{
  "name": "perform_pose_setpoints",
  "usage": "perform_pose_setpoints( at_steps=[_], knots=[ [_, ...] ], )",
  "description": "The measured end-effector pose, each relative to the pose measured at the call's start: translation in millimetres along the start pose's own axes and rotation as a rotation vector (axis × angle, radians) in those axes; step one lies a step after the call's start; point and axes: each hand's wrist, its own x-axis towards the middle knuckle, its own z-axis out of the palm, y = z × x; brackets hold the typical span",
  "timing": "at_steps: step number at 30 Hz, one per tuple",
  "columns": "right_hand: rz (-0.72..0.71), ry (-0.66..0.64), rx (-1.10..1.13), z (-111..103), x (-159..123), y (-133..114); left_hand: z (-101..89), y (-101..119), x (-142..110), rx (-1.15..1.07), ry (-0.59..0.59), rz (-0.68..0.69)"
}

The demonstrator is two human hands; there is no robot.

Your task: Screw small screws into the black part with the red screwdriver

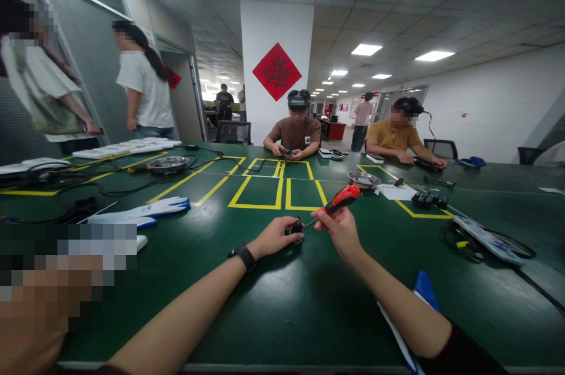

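Note:
My left hand (279, 236) is closed round a small dark metal part (299, 224) with a round top, held at the green table's middle. Its exact kind is too small to make out, and my fingers cover much of it. In my right hand (339, 228) is a screwdriver (342, 199) with a red and black handle, pinched low near its shaft. The handle points up to the right, and the thin shaft slants down left to the dark part. Whether the tip touches the part or sits in it, I cannot tell.
Yellow tape (255, 206) marks rectangles on the green table (247, 328). White-and-blue gloves (145, 210) lie left, another glove (426, 292) under my right forearm. Metal bowls (364, 179), black clamp-like parts (426, 201) and a power strip (488, 238) lie about. Two people sit opposite; a blurred arm is near left.

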Motion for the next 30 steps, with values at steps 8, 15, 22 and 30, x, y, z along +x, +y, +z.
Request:
perform_pose_setpoints(
  at_steps=[8, 15, 22, 30],
  knots=[
    [-0.024, -0.114, -0.043, 4.6, -5.1, -6.2, -1.1, 2.7, -0.7, 0.05, 0.01, 0.027],
    [-0.109, -0.124, -0.157, 6.5, -10.2, -1.7, -1.4, 4.6, -0.5, 0.06, 0.003, 0.019],
    [-0.139, -0.134, -0.175, 5.4, -12.1, -2.2, -1.0, 2.0, -0.5, 0.045, -0.001, 0.031],
    [-0.146, -0.127, -0.137, 5.2, -9.2, -1.9, 0.1, 0.8, -0.7, 0.003, 0.002, 0.02]
  ],
)
